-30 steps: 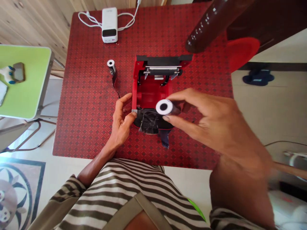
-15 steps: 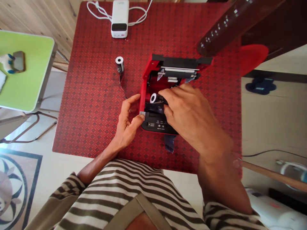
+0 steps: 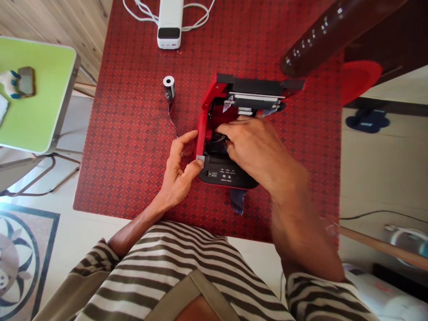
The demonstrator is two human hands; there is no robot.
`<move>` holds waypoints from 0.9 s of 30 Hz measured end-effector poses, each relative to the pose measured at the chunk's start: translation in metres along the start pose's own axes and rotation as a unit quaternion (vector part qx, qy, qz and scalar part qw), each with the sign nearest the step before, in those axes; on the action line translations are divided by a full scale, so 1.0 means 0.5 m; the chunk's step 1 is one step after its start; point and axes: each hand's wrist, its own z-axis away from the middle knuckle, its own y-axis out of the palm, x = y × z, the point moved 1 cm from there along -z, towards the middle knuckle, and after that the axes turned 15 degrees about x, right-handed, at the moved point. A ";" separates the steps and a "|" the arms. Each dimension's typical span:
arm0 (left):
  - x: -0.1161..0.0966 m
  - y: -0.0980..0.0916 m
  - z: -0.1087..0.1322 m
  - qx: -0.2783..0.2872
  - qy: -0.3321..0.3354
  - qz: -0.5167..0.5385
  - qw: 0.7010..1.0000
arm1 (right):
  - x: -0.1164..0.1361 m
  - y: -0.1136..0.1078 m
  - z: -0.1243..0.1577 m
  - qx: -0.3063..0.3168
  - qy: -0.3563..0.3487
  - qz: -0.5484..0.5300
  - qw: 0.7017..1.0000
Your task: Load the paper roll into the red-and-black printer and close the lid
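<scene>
A red and black receipt printer (image 3: 230, 176) stands on the table with its lid (image 3: 259, 91) raised. My left hand (image 3: 179, 171) grips its left side, thumb on the front corner and fingers along the red wall. Down inside the paper compartment, my right hand (image 3: 257, 154) has its fingers closed on a dark paper roll (image 3: 219, 138); most of the roll is hidden beneath them. From under the printer's front edge a dark strip (image 3: 237, 200) sticks out. Left of the printer stands a second small paper roll (image 3: 169, 87), its thin dark tail (image 3: 173, 120) trailing toward my left hand.
A white power bank (image 3: 170, 29) with a looped white cable lies at the back of the red-patterned table (image 3: 133, 125). A dark brown post-like object (image 3: 310, 42) slants in at the back right. To the left is a green table (image 3: 40, 102) with small items.
My right hand has pushed lower and slightly left into the compartment; the roll's white end, visible before, is now covered. My left hand keeps its hold. The whole view has shifted slightly.
</scene>
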 end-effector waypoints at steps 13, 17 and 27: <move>0.005 -0.002 0.000 0.002 0.000 0.005 1.000 | -0.006 -0.032 0.090 -0.074 -0.104 -0.129 0.983; 0.010 -0.004 -0.001 0.007 0.018 -0.007 1.000 | -0.007 -0.040 0.118 -0.098 -0.113 -0.138 0.979; -0.098 -0.036 -0.080 -0.051 0.083 -0.097 0.991 | 0.035 -0.027 0.157 -0.150 -0.056 -0.116 0.980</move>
